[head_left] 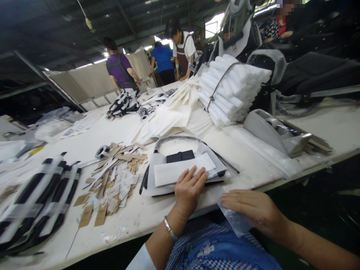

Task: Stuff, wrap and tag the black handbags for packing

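A black bag (161, 190) with a wrapped curved handle (180, 138) lies on the white table, partly covered by white sheets. My left hand (189, 187) rests on a white foam strip (171, 173) over the bag, fingers slightly spread and pointing away from me. At the table's front edge, right of the bag, my right hand (250, 208) has its fingers together on a piece of clear plastic (236, 222), which hangs down over my lap.
Brown and white tags (112, 180) are heaped left of the bag. Wrapped black straps (42, 202) lie far left. Behind are white sheets (168, 116), a tied bundle of white rolls (230, 90) and several people. A grey wrapped piece (264, 131) sits right.
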The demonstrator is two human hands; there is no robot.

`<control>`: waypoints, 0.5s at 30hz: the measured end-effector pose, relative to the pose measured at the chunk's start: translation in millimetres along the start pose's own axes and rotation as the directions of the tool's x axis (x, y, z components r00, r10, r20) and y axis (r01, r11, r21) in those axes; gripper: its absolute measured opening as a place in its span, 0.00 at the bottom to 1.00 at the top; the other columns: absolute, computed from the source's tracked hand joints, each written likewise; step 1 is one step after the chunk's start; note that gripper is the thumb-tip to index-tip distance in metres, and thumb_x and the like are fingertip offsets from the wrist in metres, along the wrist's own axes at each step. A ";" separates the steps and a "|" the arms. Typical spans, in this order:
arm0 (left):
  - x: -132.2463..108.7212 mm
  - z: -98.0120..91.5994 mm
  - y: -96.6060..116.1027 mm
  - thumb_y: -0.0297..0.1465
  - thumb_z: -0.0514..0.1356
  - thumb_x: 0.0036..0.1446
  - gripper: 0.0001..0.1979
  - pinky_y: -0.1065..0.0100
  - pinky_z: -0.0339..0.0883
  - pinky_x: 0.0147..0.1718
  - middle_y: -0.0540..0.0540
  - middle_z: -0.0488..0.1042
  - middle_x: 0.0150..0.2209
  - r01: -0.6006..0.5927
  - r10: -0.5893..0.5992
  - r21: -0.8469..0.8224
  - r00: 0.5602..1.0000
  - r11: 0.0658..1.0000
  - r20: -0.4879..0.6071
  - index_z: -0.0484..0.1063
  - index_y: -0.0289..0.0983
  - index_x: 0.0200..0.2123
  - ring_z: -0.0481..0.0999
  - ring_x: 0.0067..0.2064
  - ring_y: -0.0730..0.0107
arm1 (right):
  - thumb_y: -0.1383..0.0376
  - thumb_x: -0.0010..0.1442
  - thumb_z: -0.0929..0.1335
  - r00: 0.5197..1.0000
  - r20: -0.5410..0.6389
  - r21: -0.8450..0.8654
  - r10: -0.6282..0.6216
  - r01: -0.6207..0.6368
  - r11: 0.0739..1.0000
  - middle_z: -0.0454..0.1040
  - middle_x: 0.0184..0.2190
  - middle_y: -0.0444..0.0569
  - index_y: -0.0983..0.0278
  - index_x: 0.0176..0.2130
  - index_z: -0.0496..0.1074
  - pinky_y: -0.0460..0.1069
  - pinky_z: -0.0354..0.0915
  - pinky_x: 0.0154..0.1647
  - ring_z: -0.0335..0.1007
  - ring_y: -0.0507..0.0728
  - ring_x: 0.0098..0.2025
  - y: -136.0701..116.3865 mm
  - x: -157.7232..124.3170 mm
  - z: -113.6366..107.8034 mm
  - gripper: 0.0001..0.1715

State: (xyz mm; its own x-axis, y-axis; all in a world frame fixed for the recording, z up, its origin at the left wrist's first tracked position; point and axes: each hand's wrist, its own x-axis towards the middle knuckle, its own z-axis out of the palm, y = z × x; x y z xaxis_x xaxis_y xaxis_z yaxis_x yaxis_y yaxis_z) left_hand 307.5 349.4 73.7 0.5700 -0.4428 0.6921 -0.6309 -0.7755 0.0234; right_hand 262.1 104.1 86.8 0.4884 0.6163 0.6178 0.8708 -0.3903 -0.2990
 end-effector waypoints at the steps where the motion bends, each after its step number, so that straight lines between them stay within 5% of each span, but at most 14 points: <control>1: -0.6 -0.1 -0.1 0.28 0.58 0.67 0.13 0.57 0.70 0.55 0.49 0.78 0.53 -0.002 0.002 -0.003 1.000 1.000 0.001 0.74 0.42 0.53 0.75 0.58 0.60 | 0.72 0.68 0.60 1.000 0.005 0.005 0.011 -0.011 1.000 0.80 0.48 0.51 0.63 0.54 0.74 0.49 0.70 0.57 0.77 0.54 0.50 1.8 9.1 -4.5 0.20; 8: -2.8 1.1 -0.3 0.29 0.54 0.69 0.13 0.55 0.71 0.54 0.49 0.77 0.55 -0.024 0.024 -0.003 0.999 1.000 -0.031 0.74 0.40 0.52 0.75 0.58 0.58 | 0.72 0.63 0.62 0.982 0.083 -0.016 0.172 -0.171 0.985 0.82 0.42 0.46 0.58 0.47 0.78 0.49 0.72 0.47 0.79 0.56 0.43 38.8 75.5 -11.8 0.20; 15: -2.9 1.7 0.4 0.26 0.51 0.70 0.14 0.54 0.72 0.54 0.48 0.78 0.54 0.015 -0.018 -0.051 0.998 0.999 -0.066 0.75 0.37 0.51 0.75 0.57 0.57 | 0.72 0.60 0.64 0.884 0.236 -0.010 0.403 -0.412 0.911 0.81 0.40 0.46 0.59 0.40 0.80 0.51 0.69 0.48 0.76 0.57 0.45 67.4 102.5 8.3 0.17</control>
State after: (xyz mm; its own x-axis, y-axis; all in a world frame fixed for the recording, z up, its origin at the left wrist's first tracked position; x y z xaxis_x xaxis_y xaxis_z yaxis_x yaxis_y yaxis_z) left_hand 306.5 349.6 70.4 0.5452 -0.3977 0.7379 -0.6481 -0.7583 0.0701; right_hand 371.4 146.6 124.0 0.7960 0.5491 0.2545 0.5915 -0.6167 -0.5195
